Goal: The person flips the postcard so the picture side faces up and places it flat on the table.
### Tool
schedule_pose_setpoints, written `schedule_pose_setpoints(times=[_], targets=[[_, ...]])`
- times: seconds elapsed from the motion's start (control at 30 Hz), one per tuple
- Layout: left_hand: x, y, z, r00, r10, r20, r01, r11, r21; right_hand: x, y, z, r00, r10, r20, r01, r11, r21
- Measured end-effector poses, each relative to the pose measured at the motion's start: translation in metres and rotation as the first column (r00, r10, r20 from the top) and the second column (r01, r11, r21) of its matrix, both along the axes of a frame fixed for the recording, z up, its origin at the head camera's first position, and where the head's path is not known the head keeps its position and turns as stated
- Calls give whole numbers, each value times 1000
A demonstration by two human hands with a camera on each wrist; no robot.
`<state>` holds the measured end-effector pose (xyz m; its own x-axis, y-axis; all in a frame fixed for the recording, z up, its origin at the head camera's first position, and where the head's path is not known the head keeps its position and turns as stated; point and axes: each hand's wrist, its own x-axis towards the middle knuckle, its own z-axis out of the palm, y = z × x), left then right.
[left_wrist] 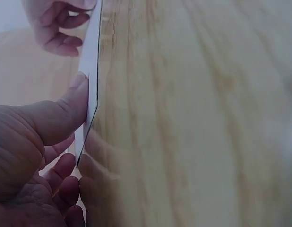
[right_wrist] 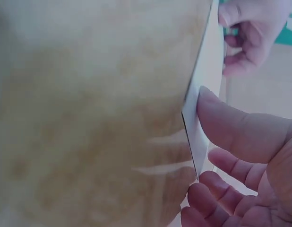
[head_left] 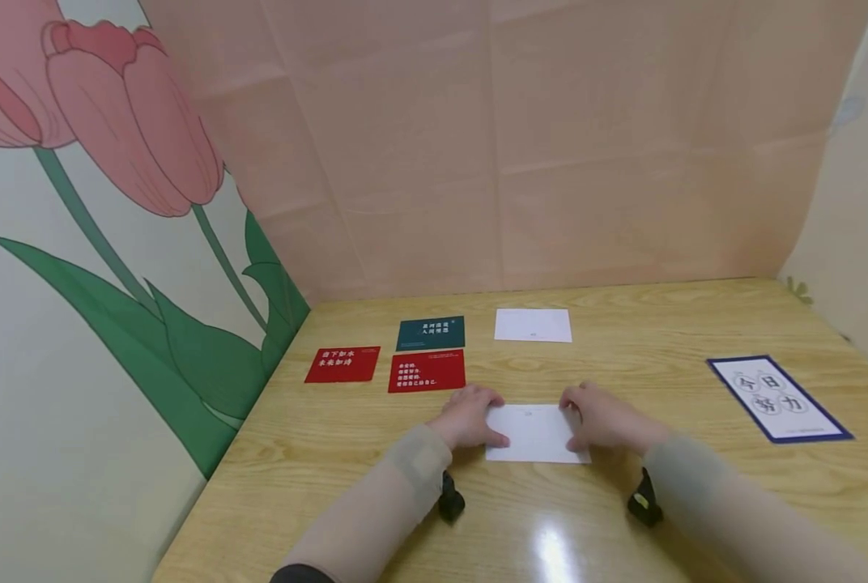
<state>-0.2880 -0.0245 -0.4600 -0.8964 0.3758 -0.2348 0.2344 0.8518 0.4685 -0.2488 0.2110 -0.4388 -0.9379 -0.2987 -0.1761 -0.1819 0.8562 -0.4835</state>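
Observation:
A white card [head_left: 538, 437], blank but for a small mark near its far edge, lies on the table between both hands. My left hand [head_left: 469, 417] holds its left end, thumb [left_wrist: 73, 101] on the upper face and the other fingers curled by the edge. At the opposite end my right hand [head_left: 609, 417] grips it likewise, its thumb [right_wrist: 226, 120] on top and fingertips beside the edge. In the wrist views the card shows nearly edge-on, close to the tabletop. Part of each end is covered by the hands.
Beyond the hands lie a red card [head_left: 427, 372], a dark green card [head_left: 441, 334] and another white card [head_left: 532, 325]. A second red card [head_left: 342, 365] is at the left. A blue-bordered card [head_left: 778, 401] lies right. Walls bound the wooden table [head_left: 317, 470].

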Motion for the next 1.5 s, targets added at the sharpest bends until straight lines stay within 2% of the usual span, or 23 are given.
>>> schedule_pose_setpoints(times=[0.23,0.53,1.03,1.2,1.37,1.5], targets=[[0,-3,7,996,69,59,-70,997,21,-9,3,1,999,19,41,-18,999,-28],[-9,-5,9,993,55,107,-57,998,16,-19,7,-5,995,-16,101,21,998,-51],[-8,0,6,991,79,108,-78,997,-9,-12,6,-3,992,-42,120,49,998,-51],[-6,-1,5,990,98,106,-99,995,8,-10,5,-3,993,-47,111,55,996,-68],[2,-3,10,985,123,121,-129,991,46,-8,4,-5,992,-55,117,67,992,-108],[3,-5,11,983,133,127,-143,987,73,-6,4,-4,988,-78,130,94,988,-121]])
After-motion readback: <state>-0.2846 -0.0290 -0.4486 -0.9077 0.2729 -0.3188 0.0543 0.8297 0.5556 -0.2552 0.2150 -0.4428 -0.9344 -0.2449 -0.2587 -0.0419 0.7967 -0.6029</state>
